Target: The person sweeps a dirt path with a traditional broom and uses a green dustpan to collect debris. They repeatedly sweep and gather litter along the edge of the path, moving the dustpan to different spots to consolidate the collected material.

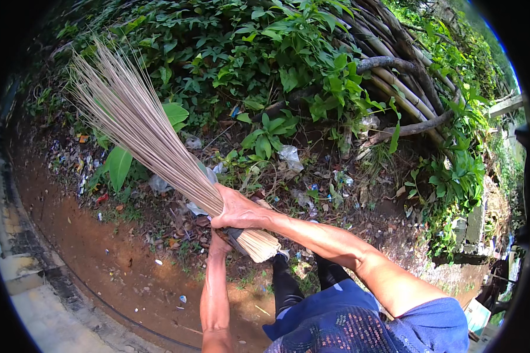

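Note:
A stick broom [159,137], a bundle of thin pale ribs, slants up and left with its tips fanned out. Around the bundle, just above the butt end, is my right hand [238,209], thumb and fingers wrapped on the sticks. Below it my left hand [220,242] is partly hidden under the broom and grips it near a dark band [235,234]. The cut ends of the ribs point down toward my legs.
Leafy vines [229,57] cover the bank ahead. Bamboo poles and branches [402,92] lie piled at upper right. Plastic litter [291,158] and dry leaves are scattered over the soil. A concrete ledge [57,317] and a dark cable [119,315] run along the left.

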### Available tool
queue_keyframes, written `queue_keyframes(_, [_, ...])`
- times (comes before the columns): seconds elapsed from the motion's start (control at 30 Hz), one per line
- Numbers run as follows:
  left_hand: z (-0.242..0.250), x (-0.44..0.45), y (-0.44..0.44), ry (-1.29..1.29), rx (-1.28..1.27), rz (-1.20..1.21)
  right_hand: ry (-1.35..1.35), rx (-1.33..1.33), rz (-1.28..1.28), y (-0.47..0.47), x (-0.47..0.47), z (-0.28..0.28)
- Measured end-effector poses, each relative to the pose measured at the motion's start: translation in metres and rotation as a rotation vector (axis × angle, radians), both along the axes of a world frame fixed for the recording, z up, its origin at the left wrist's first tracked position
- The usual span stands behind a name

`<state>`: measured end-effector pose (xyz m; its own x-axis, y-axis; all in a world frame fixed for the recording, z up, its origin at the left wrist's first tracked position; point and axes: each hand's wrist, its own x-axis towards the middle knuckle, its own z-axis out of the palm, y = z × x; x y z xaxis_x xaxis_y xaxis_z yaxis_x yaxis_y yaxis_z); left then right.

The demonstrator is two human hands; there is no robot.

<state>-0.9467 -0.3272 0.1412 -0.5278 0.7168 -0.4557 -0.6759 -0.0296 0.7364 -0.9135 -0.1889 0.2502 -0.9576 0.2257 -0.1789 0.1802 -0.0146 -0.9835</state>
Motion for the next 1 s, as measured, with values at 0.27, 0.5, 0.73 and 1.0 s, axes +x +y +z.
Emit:
queue_keyframes(0.27, [0.022,-0.055,0.012,0.154,-0.527,0.226,-0.069,-0.013,-0.063,0.065,0.051,-0.026])
queue_keyframes(0.5, [0.018,-0.073,0.035,0.51,-0.51,-0.03,-0.378,0.405,-0.545,0.114,0.152,-0.096])
queue_keyframes(0.73, [0.04,-0.103,0.031,0.828,-0.503,-0.194,-0.69,0.033,-0.239,-0.025,0.125,-0.188])
queue_keyframes(1.0, [0.026,-0.132,0.019,0.887,-0.59,-0.148,-0.529,0.134,-0.232,0.021,0.114,-0.172])
